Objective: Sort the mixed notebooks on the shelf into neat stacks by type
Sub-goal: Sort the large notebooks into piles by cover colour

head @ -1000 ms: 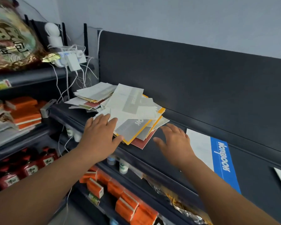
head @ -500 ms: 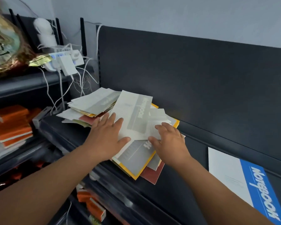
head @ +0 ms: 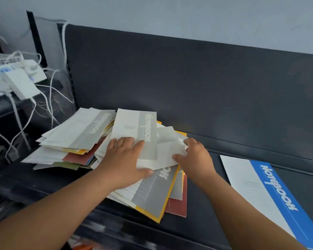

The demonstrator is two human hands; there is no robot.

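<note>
A loose heap of mixed notebooks point(head: 76, 139) lies on the dark shelf point(head: 206, 204): white ones with grey bands, yellow-edged ones, red and green covers. My left hand point(head: 123, 161) rests flat on the top white-and-grey notebook point(head: 134, 129), fingers spread. My right hand point(head: 195, 157) grips the right edge of a white sheet-like notebook point(head: 167, 141) in the same heap, thumb under it. A white notebook with a blue band point(head: 266, 192) lies alone on the shelf to the right.
The shelf's dark back panel point(head: 188, 83) rises just behind the heap. A white power strip with adapters and tangled cables point(head: 16, 80) sits on the neighbouring shelf at the left. The shelf's front lip point(head: 134, 230) runs below my arms.
Both hands have come forward onto the heap; the right hand moved from the bare shelf to grip the heap's right edge. The view has closed in on the shelf.
</note>
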